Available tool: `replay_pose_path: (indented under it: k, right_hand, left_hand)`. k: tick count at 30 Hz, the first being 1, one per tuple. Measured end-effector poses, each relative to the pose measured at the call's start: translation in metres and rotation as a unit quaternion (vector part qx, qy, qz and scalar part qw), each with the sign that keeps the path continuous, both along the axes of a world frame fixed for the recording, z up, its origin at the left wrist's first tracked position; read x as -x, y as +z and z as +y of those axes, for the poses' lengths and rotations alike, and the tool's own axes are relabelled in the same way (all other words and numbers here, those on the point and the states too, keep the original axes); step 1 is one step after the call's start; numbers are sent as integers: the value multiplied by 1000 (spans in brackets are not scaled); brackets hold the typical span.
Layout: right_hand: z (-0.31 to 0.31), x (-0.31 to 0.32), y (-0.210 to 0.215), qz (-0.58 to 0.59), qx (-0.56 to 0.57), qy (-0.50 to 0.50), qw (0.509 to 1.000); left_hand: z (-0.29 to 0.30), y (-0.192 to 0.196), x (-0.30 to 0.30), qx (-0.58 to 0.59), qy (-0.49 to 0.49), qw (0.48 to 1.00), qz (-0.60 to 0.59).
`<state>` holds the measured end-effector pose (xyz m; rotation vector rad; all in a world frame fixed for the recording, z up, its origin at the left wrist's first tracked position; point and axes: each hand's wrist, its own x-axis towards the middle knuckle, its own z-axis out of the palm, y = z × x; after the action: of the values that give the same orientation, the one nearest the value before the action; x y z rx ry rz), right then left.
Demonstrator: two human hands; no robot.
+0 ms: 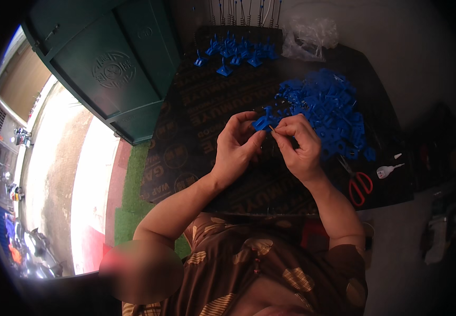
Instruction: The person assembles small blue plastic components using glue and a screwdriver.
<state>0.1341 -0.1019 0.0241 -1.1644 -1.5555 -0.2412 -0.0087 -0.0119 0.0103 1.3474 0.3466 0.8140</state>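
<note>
Small blue plastic piece [260,125] being held above the table [196,134]

The piece is sitting in the left hand [240,143], over the middle of the table; that hand's grip is grasping it between thumb and fingers. Just to the right, the right hand [300,145] is pinching a thin, short stick [272,128] in its grip, the tip pointing towards the piece; whether the two are touching, I cannot tell.

Right beyond the right hand, a heap of blue parts [338,113] is spreading over the table. Nearer, red-handled scissors [365,181] are lying beside the right forearm, with a small white bottle [388,171] lying to their right and a white cap [398,156] resting just beyond it. At the far edge, a group of blue pieces with upright stems [236,52] is standing to the left, and a clear plastic bag [312,41] is lying to the right. A dark green door [128,79] is standing left of the table.
</note>
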Motion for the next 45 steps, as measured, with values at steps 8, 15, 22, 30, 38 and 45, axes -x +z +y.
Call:
replay_pose_path:
  k: [8, 15, 22, 30, 38, 45]
  right_hand:
    - [0, -1, -2, 13, 5, -6, 1000]
    - [3, -3, -6, 58, 28, 0, 998]
    - [4, -2, -9, 67, 54, 12, 996]
    - [4, -3, -9, 84, 58, 14, 995]
    - [6, -3, -12, 98, 65, 18, 993]
    - [10, -6, -24, 176, 95, 57, 978]
  left_hand:
    - [-3, 3, -1, -12, 8, 1000, 12]
    - [1, -4, 0, 11, -1, 1000, -6]
    - [6, -6, -1, 71, -1, 997, -14]
    - [5, -4, -1, 34, 1, 999, -5]
    - [4, -10, -2, 19, 10, 1000, 3]
    - [1, -10, -3, 11, 36, 999, -17]
